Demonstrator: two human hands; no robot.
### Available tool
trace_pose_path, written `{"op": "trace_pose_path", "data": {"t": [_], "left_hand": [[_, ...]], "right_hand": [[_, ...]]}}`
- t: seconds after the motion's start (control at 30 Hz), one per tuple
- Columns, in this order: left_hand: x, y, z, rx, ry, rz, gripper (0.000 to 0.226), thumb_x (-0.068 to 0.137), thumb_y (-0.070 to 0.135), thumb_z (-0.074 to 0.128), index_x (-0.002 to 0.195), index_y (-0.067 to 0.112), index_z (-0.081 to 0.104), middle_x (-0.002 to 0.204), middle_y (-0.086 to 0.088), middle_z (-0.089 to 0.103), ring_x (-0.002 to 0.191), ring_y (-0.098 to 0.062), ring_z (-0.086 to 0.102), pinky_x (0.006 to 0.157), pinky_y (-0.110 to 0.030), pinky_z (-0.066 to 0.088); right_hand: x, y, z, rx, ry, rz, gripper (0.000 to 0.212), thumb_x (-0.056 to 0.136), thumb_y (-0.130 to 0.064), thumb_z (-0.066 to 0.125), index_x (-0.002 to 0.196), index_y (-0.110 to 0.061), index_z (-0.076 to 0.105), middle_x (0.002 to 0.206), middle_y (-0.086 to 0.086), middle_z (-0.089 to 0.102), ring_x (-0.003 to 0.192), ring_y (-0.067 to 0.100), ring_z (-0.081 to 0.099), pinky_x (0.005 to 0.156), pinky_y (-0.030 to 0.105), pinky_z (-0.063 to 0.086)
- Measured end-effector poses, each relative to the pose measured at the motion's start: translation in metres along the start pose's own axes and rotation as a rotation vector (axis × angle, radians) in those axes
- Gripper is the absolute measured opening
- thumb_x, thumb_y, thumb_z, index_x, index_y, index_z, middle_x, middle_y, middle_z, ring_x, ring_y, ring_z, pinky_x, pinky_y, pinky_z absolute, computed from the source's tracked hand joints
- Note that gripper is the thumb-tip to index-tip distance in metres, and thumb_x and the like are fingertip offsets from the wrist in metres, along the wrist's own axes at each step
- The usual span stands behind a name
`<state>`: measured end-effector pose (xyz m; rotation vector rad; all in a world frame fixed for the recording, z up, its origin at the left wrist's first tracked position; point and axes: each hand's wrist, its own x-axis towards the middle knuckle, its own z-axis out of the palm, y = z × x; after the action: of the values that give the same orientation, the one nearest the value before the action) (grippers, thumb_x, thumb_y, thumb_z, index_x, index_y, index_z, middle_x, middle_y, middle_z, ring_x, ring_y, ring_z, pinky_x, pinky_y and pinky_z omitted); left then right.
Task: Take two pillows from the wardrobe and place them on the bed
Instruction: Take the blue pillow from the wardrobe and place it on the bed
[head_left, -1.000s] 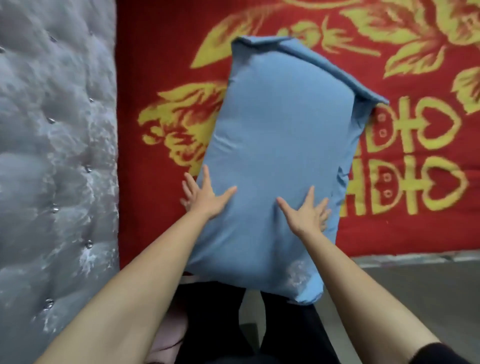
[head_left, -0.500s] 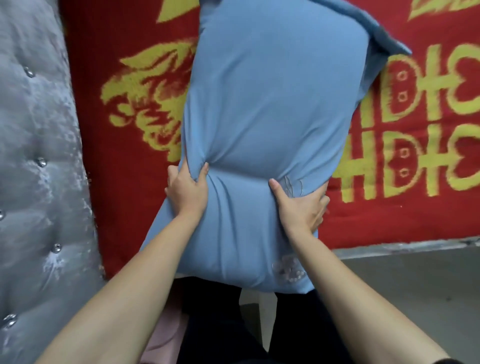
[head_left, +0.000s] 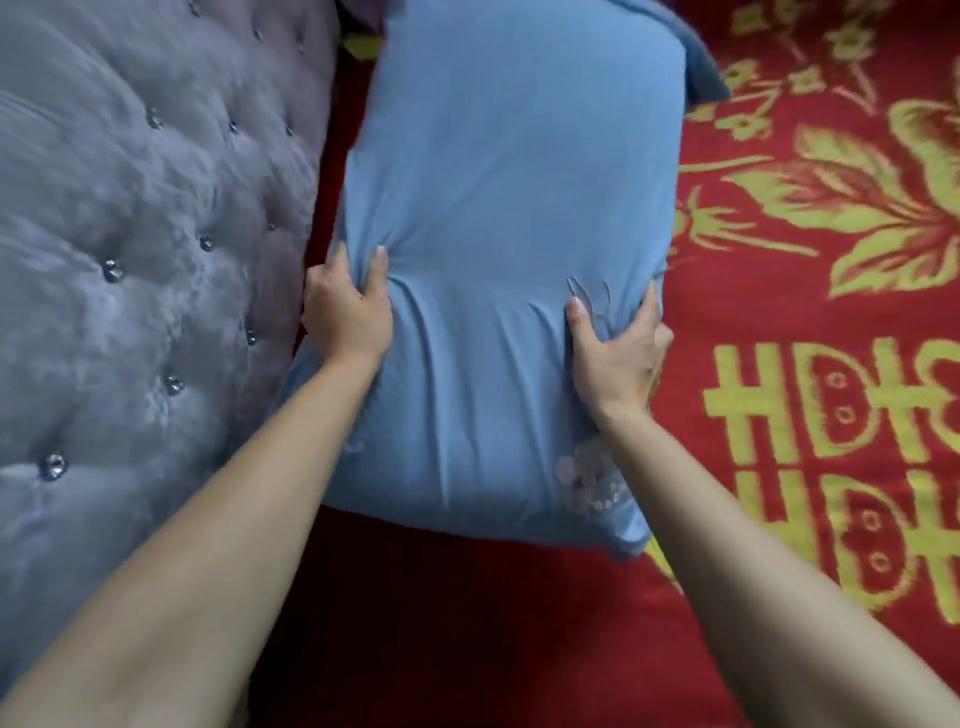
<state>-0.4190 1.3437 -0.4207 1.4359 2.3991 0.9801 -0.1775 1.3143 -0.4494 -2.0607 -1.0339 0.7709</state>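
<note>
A blue pillow (head_left: 509, 218) lies lengthwise on the bed, which is covered by a red blanket with yellow patterns (head_left: 810, 322). The pillow's left side is close to the grey tufted headboard (head_left: 145, 260). My left hand (head_left: 347, 312) pinches the pillow's left edge, thumb pressed into the fabric. At the pillow's right edge, my right hand (head_left: 618, 353) grips it with the thumb on top and the fingers wrapped around the side. A small embroidered patch shows near the pillow's lower right corner. No second pillow can be made out.
The grey headboard with shiny buttons fills the left side. A bit of purple fabric (head_left: 363, 13) shows at the top, beyond the pillow. Red blanket stretches to the right and below the pillow.
The pillow has moved left toward the headboard and farther onto the bed. Both hands went from flat on it to gripping its sides. The floor and bed edge have left the view.
</note>
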Motion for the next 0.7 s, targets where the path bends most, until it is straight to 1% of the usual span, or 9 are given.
{"op": "trace_pose_path", "data": {"t": [0.1, 0.17, 0.27, 0.33, 0.4, 0.5, 0.57, 0.63, 0.7], "left_hand": [[0.022, -0.036, 0.008, -0.047, -0.151, -0.073, 0.051, 0.094, 0.044, 0.049, 0.127, 0.005, 0.055, 0.124, -0.022, 0.062, 0.118, -0.034, 0.056, 0.099, -0.043, 0.044], [0.018, -0.070, 0.018, -0.007, -0.329, -0.153, 0.052, 0.095, 0.039, 0.051, 0.135, 0.006, 0.049, 0.133, -0.023, 0.056, 0.125, -0.035, 0.052, 0.104, -0.043, 0.042], [-0.016, -0.120, 0.031, 0.095, -0.611, -0.337, 0.070, 0.094, 0.045, 0.053, 0.150, 0.011, 0.030, 0.153, -0.020, 0.035, 0.141, -0.031, 0.035, 0.116, -0.037, 0.028], [-0.043, -0.143, 0.038, 0.148, -0.690, -0.369, 0.078, 0.093, 0.050, 0.053, 0.154, 0.016, 0.018, 0.160, -0.019, 0.018, 0.147, -0.030, 0.019, 0.120, -0.038, 0.018], [-0.063, -0.155, 0.045, 0.169, -0.644, -0.348, 0.083, 0.089, 0.054, 0.056, 0.154, 0.025, 0.013, 0.162, -0.019, 0.008, 0.149, -0.033, 0.011, 0.121, -0.042, 0.014], [-0.070, -0.163, 0.051, 0.138, -0.514, -0.488, 0.108, 0.070, 0.070, 0.066, 0.153, 0.033, 0.008, 0.161, -0.019, 0.004, 0.148, -0.037, 0.008, 0.118, -0.048, 0.012], [-0.066, -0.171, 0.052, 0.076, -0.487, -0.660, 0.138, 0.046, 0.080, 0.072, 0.153, 0.029, 0.002, 0.161, -0.017, 0.009, 0.148, -0.034, 0.011, 0.120, -0.050, 0.015], [-0.060, -0.176, 0.053, -0.067, -0.487, -0.776, 0.154, 0.029, 0.078, 0.078, 0.153, 0.022, 0.006, 0.156, -0.014, 0.028, 0.143, -0.031, 0.028, 0.117, -0.046, 0.027], [-0.054, -0.174, 0.055, -0.242, -0.426, -0.782, 0.134, 0.027, 0.064, 0.088, 0.141, 0.015, 0.038, 0.137, -0.009, 0.054, 0.125, -0.026, 0.054, 0.106, -0.044, 0.044]], "right_hand": [[0.024, -0.002, 0.024, -0.037, -0.159, -0.036, 0.094, 0.083, -0.054, 0.069, 0.156, -0.021, 0.021, 0.145, 0.020, 0.042, 0.136, 0.032, 0.040, 0.113, 0.035, 0.031], [0.032, 0.012, 0.041, -0.118, -0.305, -0.014, 0.096, 0.082, -0.052, 0.070, 0.156, -0.019, 0.019, 0.151, 0.018, 0.038, 0.141, 0.029, 0.036, 0.114, 0.036, 0.029], [0.027, 0.051, 0.062, -0.290, -0.586, 0.038, 0.095, 0.082, -0.052, 0.071, 0.155, -0.016, 0.022, 0.158, 0.013, 0.032, 0.146, 0.028, 0.031, 0.118, 0.039, 0.027], [0.015, 0.080, 0.073, -0.437, -0.666, 0.002, 0.103, 0.081, -0.054, 0.071, 0.158, -0.021, 0.012, 0.165, 0.013, 0.013, 0.152, 0.027, 0.013, 0.122, 0.045, 0.019], [0.005, 0.099, 0.080, -0.478, -0.605, -0.030, 0.110, 0.077, -0.061, 0.071, 0.158, -0.030, 0.002, 0.167, 0.010, -0.002, 0.153, 0.027, -0.001, 0.122, 0.053, 0.014], [0.002, 0.115, 0.084, -0.461, -0.487, 0.100, 0.127, 0.056, -0.081, 0.071, 0.151, -0.048, -0.005, 0.166, 0.010, -0.003, 0.153, 0.029, 0.000, 0.118, 0.062, 0.016], [0.005, 0.123, 0.086, -0.403, -0.442, 0.352, 0.152, 0.032, -0.090, 0.072, 0.150, -0.046, -0.014, 0.163, 0.013, 0.012, 0.150, 0.032, 0.016, 0.116, 0.057, 0.027], [0.006, 0.127, 0.087, -0.236, -0.458, 0.562, 0.168, 0.018, -0.086, 0.080, 0.151, -0.036, -0.011, 0.145, 0.010, 0.041, 0.123, 0.027, 0.047, 0.099, 0.045, 0.045], [0.006, 0.124, 0.089, -0.112, -0.436, 0.599, 0.157, 0.017, -0.078, 0.087, 0.145, -0.020, 0.017, 0.131, 0.011, 0.055, 0.099, 0.019, 0.047, 0.080, 0.040, 0.046]]}}
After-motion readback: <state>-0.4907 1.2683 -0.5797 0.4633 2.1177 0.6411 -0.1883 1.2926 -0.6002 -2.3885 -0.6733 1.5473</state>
